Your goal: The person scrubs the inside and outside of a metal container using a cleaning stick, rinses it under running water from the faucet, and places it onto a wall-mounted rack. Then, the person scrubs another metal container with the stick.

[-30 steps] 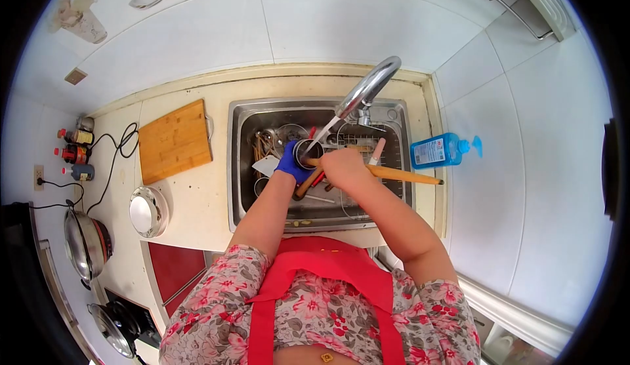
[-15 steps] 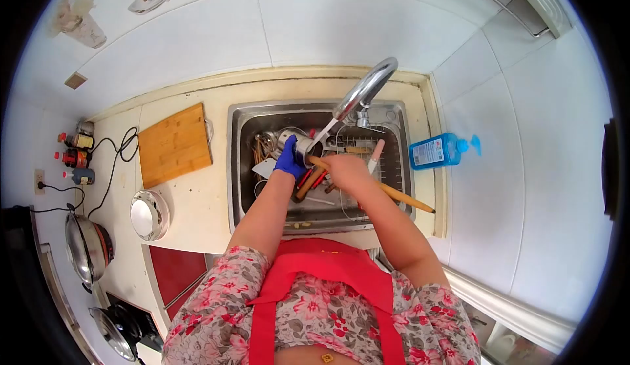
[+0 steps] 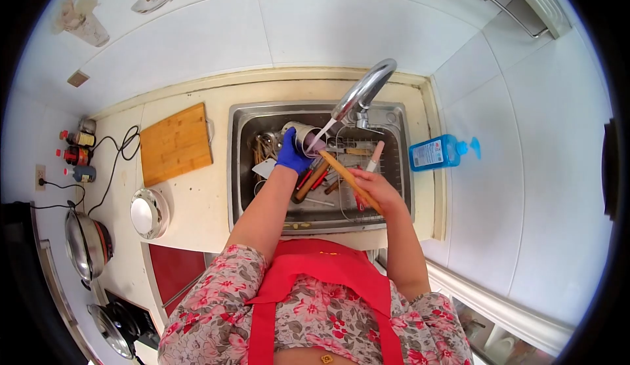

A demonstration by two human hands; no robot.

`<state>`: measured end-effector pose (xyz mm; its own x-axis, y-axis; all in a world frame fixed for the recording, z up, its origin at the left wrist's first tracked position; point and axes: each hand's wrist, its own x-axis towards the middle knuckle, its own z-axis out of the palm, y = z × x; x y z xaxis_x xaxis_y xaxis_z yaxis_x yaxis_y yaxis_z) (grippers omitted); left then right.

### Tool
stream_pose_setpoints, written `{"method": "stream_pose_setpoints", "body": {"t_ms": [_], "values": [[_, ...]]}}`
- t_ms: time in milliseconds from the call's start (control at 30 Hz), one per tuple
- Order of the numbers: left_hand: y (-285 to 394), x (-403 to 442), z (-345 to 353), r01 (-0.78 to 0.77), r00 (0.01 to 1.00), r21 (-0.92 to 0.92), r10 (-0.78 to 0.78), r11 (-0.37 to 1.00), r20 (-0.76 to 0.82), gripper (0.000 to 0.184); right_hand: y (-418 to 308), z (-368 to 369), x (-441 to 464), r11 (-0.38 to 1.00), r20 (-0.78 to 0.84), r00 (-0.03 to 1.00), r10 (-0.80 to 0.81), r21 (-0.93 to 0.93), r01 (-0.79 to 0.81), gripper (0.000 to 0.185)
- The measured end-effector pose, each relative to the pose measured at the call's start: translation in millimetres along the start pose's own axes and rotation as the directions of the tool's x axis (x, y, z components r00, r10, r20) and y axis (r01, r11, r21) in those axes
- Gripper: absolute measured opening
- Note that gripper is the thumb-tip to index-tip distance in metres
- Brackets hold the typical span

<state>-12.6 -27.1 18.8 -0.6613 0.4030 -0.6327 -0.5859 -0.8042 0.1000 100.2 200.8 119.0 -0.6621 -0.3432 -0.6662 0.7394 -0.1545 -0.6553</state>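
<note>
A blue rubber glove covers my left hand (image 3: 291,155), whose fingers wrap round a metal cup (image 3: 302,133) tilted over the sink (image 3: 234,175). Water from the faucet (image 3: 365,93) runs down at the cup's mouth. My right hand (image 3: 380,191), bare, grips a long wooden stick (image 3: 344,175) near its lower end. The stick's upper end reaches to the cup's mouth, beside something purplish that I cannot make out. Below my hands lie utensils with red, black and wooden handles, and a knife with a pink handle (image 3: 378,150) rests on a wire rack (image 3: 392,168).
A blue soap pump bottle (image 3: 435,152) stands right of the sink. On the left counter are a wooden cutting board (image 3: 176,144), a round metal container (image 3: 148,214), a black cord (image 3: 122,143) and several sauce bottles (image 3: 79,156). A lidded pan (image 3: 85,249) sits farther left.
My right hand has slid down the stick, away from the cup and toward me. The stick now slants more steeply, and the cup's mouth has turned more into view.
</note>
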Motion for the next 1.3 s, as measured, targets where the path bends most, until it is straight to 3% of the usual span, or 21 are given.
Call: {"method": "stream_pose_setpoints", "body": {"t_ms": [67, 100, 133, 167, 200, 267, 300, 367, 467, 533, 600, 733, 800, 833, 933, 1000, 1067, 1167, 1200, 1233, 1300], "values": [[-6.2, 9.9, -9.5, 0.002, 1.0, -0.019, -0.002, 1.0, 0.02, 0.06, 0.2, 3.8, 16.0, 0.865, -0.14, 0.962, -0.233, -0.481, 0.139, 0.038], [-8.4, 20.1, -18.6, 0.006, 1.0, 0.014, -0.006, 1.0, -0.009, 0.059, -4.2, 13.9, 17.4, 0.868, -0.144, 0.962, -0.234, -0.477, 0.139, 0.038], [-10.2, 22.6, -20.7, 0.011, 0.999, 0.046, -0.01, 0.999, -0.038, 0.058, -12.0, 29.3, 15.2, 0.497, -0.157, 0.882, -0.445, -0.862, 0.097, 0.036], [-11.4, 23.7, -24.0, 0.014, 0.999, 0.049, -0.012, 0.999, -0.04, 0.058, -18.3, 43.4, 12.2, 0.002, -0.05, 0.786, -0.616, -0.998, -0.062, 0.035], [-11.0, 21.4, -23.8, -0.008, 0.999, 0.063, 0.01, 0.998, -0.032, 0.058, -22.5, 55.5, 11.4, 0.007, -0.051, 0.785, -0.617, -0.998, -0.06, 0.035], [-6.9, 17.0, -22.5, -0.054, 0.998, 0.091, 0.056, 0.994, -0.013, 0.059, -31.1, 74.9, 8.0, -0.106, -0.105, 0.899, -0.425, -0.981, -0.165, 0.031], [0.9, 18.2, -23.8, -0.089, 0.996, 0.078, 0.091, 0.993, -0.025, 0.061, -35.3, 78.2, 4.7, -0.108, -0.1, 0.897, -0.43, -0.981, -0.161, 0.031], [8.0, 17.7, -32.4, -0.128, 0.987, 0.084, 0.136, 0.988, -0.087, 0.065, -37.9, 81.2, -6.8, 0.053, -0.041, 0.918, -0.395, -0.998, -0.022, 0.03], [11.1, -7.8, -24.5, -0.099, 0.987, 0.089, 0.109, 0.991, -0.115, 0.068, -62.6, 74.8, -14.1, 0.043, -0.091, 0.952, -0.291, -0.996, -0.082, 0.03], [10.7, -5.1, -25.4, -0.055, 0.994, 0.074, 0.061, 0.996, -0.086, 0.07, -65.1, 66.0, -9.5, -0.11, -0.026, 0.922, -0.385, -0.991, -0.074, 0.032], [10.2, 1.0, -26.4, 0.077, 0.994, -0.083, -0.083, 0.994, -0.071, 0.071, -61.7, 62.3, 1.5, -0.337, 0.111, 0.808, -0.578, -0.935, -0.112, 0.033], [19.1, 3.6, -29.3, -0.02, 0.993, 0.011, 0.021, 1.0, -0.117, 0.07, -53.5, 78.5, 0.7, -0.415, 0.151, 0.782, -0.605, -0.897, -0.148, 0.036], [20.4, -3.7, -28.8, -0.04, 0.986, 0.034, 0.045, 0.999, -0.158, 0.062, -46.1, 89.4, -13.3, -0.302, 0.107, 0.885, -0.452, -0.952, -0.039, 0.037], [19.5, -8.6, -25.9, -0.053, 0.978, 0.06, 0.064, 0.997, -0.2, 0.054, -31.5, 82.9, -3.7, -0.169, 0.109, 0.884, -0.455, -0.985, 0.034, 0.036], [28.4, 17.5, -60.4, 0.0, 0.982, 0.017, 0.003, 1.0, -0.188, 0.052, -41.4, 83.6, 0.3, -0.042, 0.096, 0.906, -0.413, -0.995, 0.086, 0.036], [22.8, 7.4, -48.3, -0.052, 0.956, 0.032, 0.059, 0.998, -0.288, 0.044, -64.2, 82.9, 0.7, -0.082, 0.101, 0.88, -0.465, -0.994, 0.071, 0.035], [23.9, 2.0, -44.4, 0.031, 0.998, -0.031, -0.033, 0.999, -0.056, 0.044, -70.6, 82.9, 2.9, -0.127, 0.111, 0.85, -0.515, -0.991, 0.052, 0.034], [12.8, -15.7, -13.9, 0.044, 0.995, 0.089, -0.036, 0.995, -0.09, 0.044, -57.7, 91.0, 20.7, -0.218, 0.041, 0.849, -0.527, -0.972, -0.088, 0.032], [9.3, -16.0, -10.1, 0.071, 0.989, 0.117, -0.055, 0.991, -0.138, 0.045, -43.1, 99.8, 34.8, -0.317, 0.08, 0.883, -0.462, -0.945, -0.08, 0.023], [7.5, -11.3, -11.9, 0.132, 0.989, 0.094, -0.126, 0.987, -0.072, 0.046, -37.2, 106.7, 40.6, -0.412, 0.112, 0.913, -0.391, -0.909, -0.065, 0.017], [8.2, -8.5, -19.5, 0.121, 0.993, 0.108, -0.121, 0.987, -0.003, 0.045, -39.9, 104.9, 45.9, -0.359, 0.133, 0.899, -0.418, -0.933, -0.029, 0.015]]}}
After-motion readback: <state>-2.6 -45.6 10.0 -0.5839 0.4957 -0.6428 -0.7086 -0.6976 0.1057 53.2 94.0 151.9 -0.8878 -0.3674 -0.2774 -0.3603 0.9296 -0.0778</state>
